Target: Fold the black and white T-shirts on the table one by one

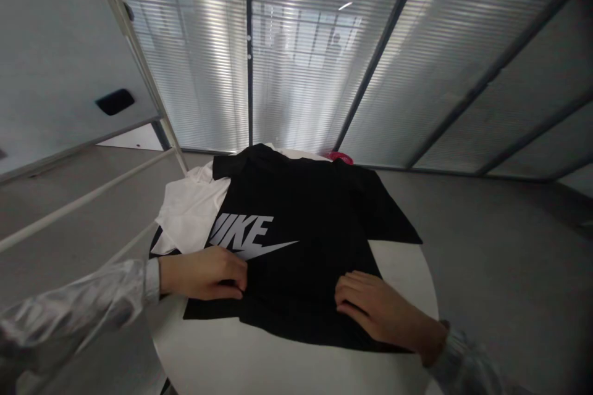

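Observation:
A black T-shirt [310, 197] lies spread over a round white table [287, 364], its large pale "NIKE" lettering and swoosh [245, 234] facing up on the left half. My left hand [208, 273] is on the shirt just below the print, fingers curled closed on the cloth. Over on the shirt's near right part, my right hand [370, 305] has its fingers bent and pressed together on the fabric. The fingertips of both hands are partly hidden. One sleeve reaches out to the far right, over the table's edge.
A crumpled white garment [188, 213] lies left of the shirt, with dark cloth under it. Something pink-red [340, 157] shows behind the shirt. A whiteboard [55, 43] on a frame with pale rails [88, 200] stands at left. Glass partitions with blinds [296, 74] stand behind.

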### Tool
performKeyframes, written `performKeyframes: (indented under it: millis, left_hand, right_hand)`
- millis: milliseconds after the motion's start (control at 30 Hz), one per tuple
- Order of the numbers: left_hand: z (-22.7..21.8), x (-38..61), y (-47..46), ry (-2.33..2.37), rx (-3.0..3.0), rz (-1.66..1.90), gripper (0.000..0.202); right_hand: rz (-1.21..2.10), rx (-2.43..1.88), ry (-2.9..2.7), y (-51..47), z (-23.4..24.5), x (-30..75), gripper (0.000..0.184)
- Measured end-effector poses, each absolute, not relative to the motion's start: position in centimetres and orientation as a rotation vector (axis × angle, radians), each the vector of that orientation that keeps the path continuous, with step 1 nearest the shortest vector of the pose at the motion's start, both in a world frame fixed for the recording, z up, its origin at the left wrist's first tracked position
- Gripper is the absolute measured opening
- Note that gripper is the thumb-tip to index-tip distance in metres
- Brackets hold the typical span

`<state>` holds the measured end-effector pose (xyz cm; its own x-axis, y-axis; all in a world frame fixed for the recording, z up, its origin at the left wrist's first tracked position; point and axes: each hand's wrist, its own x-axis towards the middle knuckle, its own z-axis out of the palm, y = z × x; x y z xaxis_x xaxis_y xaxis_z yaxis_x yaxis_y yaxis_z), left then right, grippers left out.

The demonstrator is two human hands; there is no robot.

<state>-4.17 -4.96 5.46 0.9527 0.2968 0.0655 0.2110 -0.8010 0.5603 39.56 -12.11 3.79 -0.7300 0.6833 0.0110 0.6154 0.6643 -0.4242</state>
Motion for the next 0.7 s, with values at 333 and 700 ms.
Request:
performKeyframes:
  millis: [333,700]
  left_hand:
    - [5.8,-4.3,-3.6,0.45,1.778,-0.182,0.036]
    - [3.7,-10.2,20.1,1.985,1.671,0.753,0.047]
  right_hand:
    - [1.14,-1.23,-2.559,-8.1,7.3,39.3,0.019]
    - [0.048,-1.961,-1.535,17.2,2.5,48.9,0.074]
